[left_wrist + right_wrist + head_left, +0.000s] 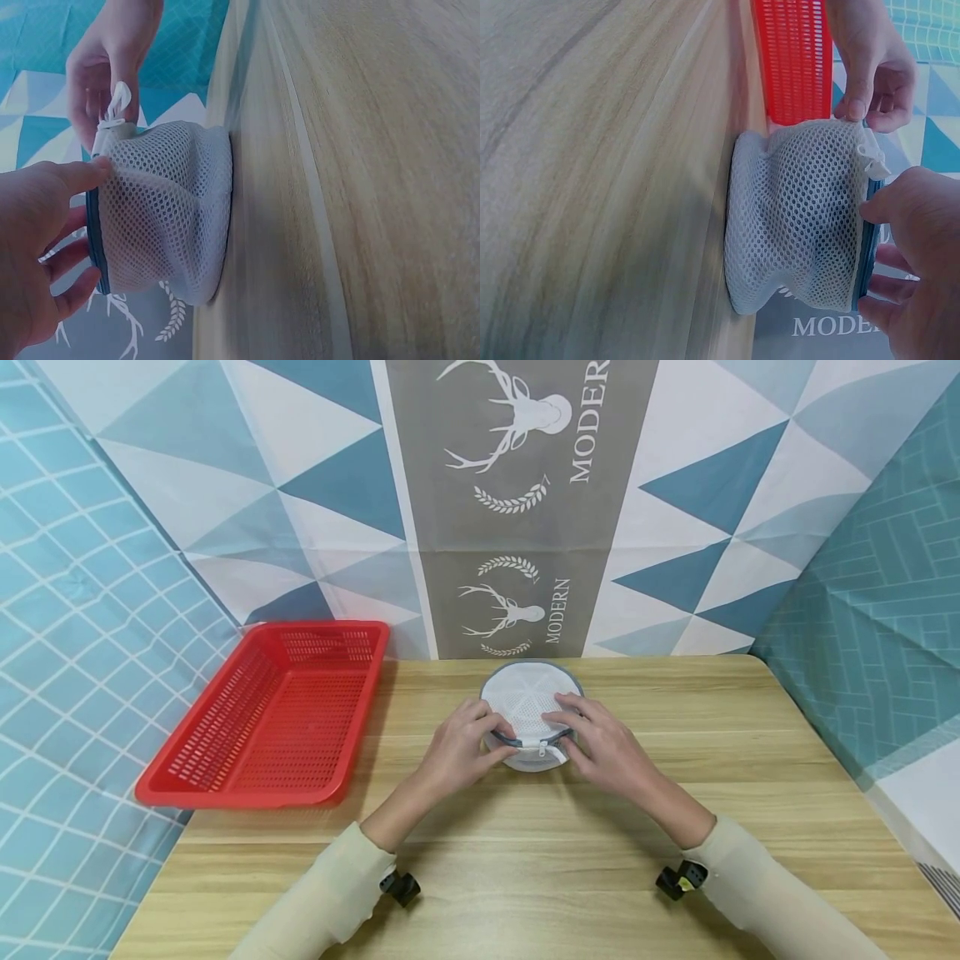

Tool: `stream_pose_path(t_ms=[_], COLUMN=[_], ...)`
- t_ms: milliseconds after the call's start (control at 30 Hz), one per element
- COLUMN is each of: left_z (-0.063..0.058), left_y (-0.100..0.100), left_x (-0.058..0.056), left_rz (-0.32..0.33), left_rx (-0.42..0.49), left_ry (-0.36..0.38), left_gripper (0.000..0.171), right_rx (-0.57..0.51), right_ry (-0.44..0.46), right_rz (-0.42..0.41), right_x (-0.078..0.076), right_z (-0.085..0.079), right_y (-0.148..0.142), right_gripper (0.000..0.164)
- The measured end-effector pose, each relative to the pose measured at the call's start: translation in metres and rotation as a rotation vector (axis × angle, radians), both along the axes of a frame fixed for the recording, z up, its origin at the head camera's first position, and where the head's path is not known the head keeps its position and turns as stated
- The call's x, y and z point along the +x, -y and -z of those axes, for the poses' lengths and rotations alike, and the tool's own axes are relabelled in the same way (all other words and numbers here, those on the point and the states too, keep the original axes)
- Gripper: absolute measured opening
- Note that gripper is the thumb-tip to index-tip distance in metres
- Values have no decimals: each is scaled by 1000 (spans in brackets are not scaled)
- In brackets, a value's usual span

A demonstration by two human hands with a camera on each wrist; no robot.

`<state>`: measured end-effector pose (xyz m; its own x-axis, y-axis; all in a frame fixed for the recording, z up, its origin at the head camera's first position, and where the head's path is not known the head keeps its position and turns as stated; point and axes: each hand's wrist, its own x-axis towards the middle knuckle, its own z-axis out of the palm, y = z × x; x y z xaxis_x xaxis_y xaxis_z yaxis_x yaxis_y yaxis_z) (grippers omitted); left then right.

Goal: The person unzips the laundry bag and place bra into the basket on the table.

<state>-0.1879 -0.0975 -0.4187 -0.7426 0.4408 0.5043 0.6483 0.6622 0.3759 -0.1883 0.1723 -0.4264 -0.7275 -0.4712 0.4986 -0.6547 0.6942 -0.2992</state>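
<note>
A round white mesh laundry bag (528,693) with a dark grey-blue zipped rim stands on the table at its far edge. In the head view my left hand (471,743) pinches the near left part of the rim between thumb and fingers. My right hand (603,745) grips the near right part, its fingers spread over the mesh top and its thumb at the front. Between the hands hangs a white zipper pull (542,748) with a white loop beside it. The mesh side (161,210) is slightly creased in the left wrist view. What lies inside the bag is hidden.
A red plastic basket (300,727) with perforated walls stands at the left of the wooden table (540,877). Patterned cloth (517,527) hangs behind the table's far edge. Blue grid-patterned cloth (75,635) lines the left side and teal cloth (885,610) the right.
</note>
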Motion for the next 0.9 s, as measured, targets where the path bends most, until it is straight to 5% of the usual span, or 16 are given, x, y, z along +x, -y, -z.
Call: stream_pose_path(t_ms=[400,900], left_z=[-2,3], left_y=[2,-3], left_x=[-4,-1], left_rz=[38,32], left_rx=[32,5], left_ry=[-64,-74], left_gripper=[27,33], right_rx=[-58,-69], right_ry=[-1,-158], right_rz=[-12,-79], right_x=[7,13], right_z=[-8,-2], right_y=[-1,0], right_gripper=[37,42])
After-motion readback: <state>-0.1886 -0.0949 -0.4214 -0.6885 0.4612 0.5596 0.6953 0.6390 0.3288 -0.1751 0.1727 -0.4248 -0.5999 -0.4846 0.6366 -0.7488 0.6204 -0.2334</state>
